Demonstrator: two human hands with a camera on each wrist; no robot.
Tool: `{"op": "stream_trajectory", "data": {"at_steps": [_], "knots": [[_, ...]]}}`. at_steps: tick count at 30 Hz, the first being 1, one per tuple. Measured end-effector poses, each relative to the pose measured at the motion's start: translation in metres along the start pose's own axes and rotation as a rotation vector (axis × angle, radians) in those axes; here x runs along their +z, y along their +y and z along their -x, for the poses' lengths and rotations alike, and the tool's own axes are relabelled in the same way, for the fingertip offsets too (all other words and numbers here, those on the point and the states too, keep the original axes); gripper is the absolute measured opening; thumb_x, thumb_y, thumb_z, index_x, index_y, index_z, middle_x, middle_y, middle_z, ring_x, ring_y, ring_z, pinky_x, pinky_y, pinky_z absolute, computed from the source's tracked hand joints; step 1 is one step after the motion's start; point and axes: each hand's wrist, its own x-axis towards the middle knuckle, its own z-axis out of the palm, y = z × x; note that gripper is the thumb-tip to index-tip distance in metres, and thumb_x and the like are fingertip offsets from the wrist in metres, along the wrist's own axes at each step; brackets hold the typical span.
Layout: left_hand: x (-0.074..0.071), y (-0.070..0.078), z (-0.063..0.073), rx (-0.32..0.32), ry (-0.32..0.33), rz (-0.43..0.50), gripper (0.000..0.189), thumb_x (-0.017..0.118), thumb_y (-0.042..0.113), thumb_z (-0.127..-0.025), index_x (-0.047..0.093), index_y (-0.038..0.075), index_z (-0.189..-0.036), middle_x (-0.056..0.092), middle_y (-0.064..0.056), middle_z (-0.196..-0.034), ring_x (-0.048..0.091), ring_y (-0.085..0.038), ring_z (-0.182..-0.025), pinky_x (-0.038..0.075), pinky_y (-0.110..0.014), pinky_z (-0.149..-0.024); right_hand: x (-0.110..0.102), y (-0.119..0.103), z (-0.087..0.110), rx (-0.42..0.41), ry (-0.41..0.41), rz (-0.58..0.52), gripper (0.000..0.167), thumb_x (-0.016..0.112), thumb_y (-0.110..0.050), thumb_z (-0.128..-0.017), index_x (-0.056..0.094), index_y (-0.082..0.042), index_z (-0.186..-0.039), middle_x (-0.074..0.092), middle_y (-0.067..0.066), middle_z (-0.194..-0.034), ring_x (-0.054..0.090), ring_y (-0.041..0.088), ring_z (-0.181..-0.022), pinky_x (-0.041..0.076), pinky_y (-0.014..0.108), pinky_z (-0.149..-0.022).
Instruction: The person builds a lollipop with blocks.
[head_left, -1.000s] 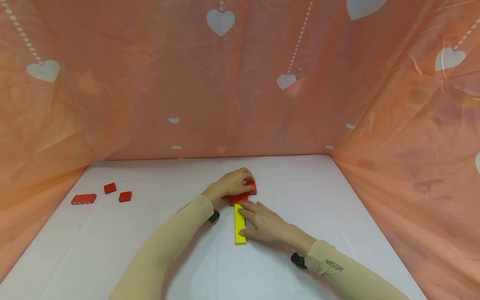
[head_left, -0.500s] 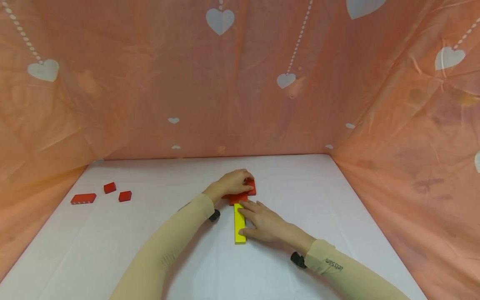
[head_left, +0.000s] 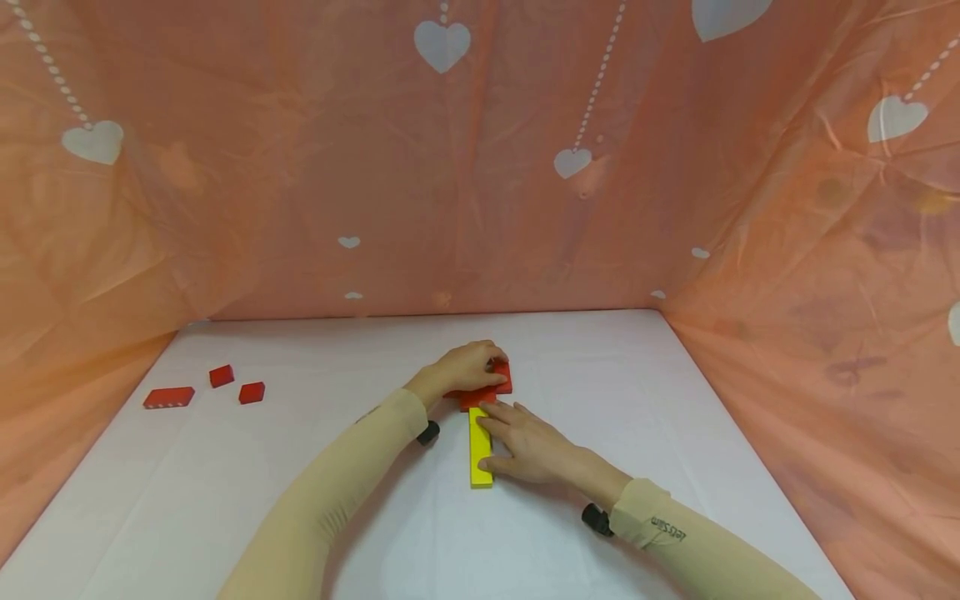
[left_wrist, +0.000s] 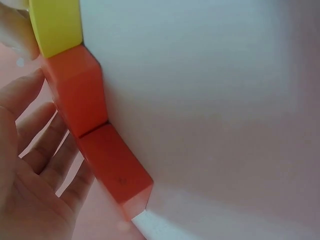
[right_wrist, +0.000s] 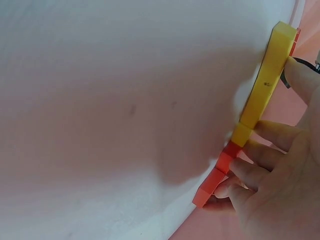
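In the head view a long yellow block lies lengthwise at the middle of the white table, with red blocks at its far end. My left hand arches over these and pinches a red block between thumb and fingers, hiding part of the group. Fairly straight fingers of my right hand touch the yellow block's right side, the thumb near its closer end. The right wrist view shows a short yellow piece between the long one and the red ones. Two red blocks meet end to end in the left wrist view.
Toward the left of the table lie a longer red block with pale dots on its side and two small red blocks, one farther back and one nearer. An orange curtain with white hearts surrounds the table's back and sides.
Both hands hold almost the same positions. My left hand and the red block at its fingertips have shifted very slightly; the yellow block stays put.
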Motion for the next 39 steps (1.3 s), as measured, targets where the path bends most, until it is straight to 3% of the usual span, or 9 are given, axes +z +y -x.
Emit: {"op": "stream_trajectory", "data": {"at_steps": [11, 17, 23, 28, 39], "knots": [[-0.002, 0.0, 0.003, -0.01, 0.002, 0.016, 0.039, 0.072, 0.028, -0.1, 0.068, 0.011, -0.135, 0.065, -0.006, -0.128, 0.061, -0.022, -0.112, 0.05, -0.041, -0.108, 0.001, 0.0, -0.002, 0.002, 0.0, 0.004, 0.07, 0.068, -0.048, -0.099, 0.052, -0.004, -0.151, 0.04, 0.014, -0.163, 0.037, 0.028, -0.152, 0.024, 0.053, -0.125], [-0.003, -0.005, 0.005, 0.002, 0.043, 0.038, 0.042, 0.07, 0.032, -0.1, 0.066, 0.011, -0.137, 0.064, -0.006, -0.132, 0.063, -0.024, -0.118, 0.051, -0.043, -0.107, 0.001, -0.001, -0.002, 0.016, -0.009, -0.003, 0.071, 0.069, -0.048, -0.098, 0.052, -0.005, -0.152, 0.04, 0.013, -0.164, 0.036, 0.03, -0.152, 0.024, 0.053, -0.125], [-0.015, -0.009, 0.017, -0.015, 0.104, 0.091, 0.044, 0.07, 0.033, -0.101, 0.065, 0.012, -0.139, 0.061, -0.005, -0.14, 0.062, -0.024, -0.12, 0.053, -0.044, -0.105, 0.002, -0.001, -0.002, 0.04, -0.01, -0.006, 0.07, 0.07, -0.048, -0.097, 0.053, -0.006, -0.152, 0.04, 0.013, -0.164, 0.036, 0.03, -0.152, 0.025, 0.052, -0.125], [-0.028, -0.016, 0.032, -0.018, 0.157, 0.098, 0.044, 0.07, 0.028, -0.101, 0.063, 0.011, -0.141, 0.062, -0.01, -0.139, 0.063, -0.028, -0.118, 0.055, -0.046, -0.102, 0.002, -0.001, -0.002, 0.046, -0.008, -0.009, 0.071, 0.07, -0.048, -0.098, 0.052, -0.007, -0.152, 0.04, 0.012, -0.164, 0.037, 0.029, -0.152, 0.025, 0.052, -0.125], [-0.047, -0.05, 0.085, -0.018, 0.259, 0.078, 0.04, 0.072, 0.018, -0.099, 0.066, 0.007, -0.137, 0.064, -0.012, -0.136, 0.064, -0.034, -0.118, 0.055, -0.05, -0.099, 0.003, -0.001, 0.001, 0.068, -0.016, -0.036, 0.071, 0.071, -0.046, -0.097, 0.051, -0.009, -0.154, 0.038, 0.01, -0.165, 0.035, 0.033, -0.152, 0.027, 0.053, -0.124]]}}
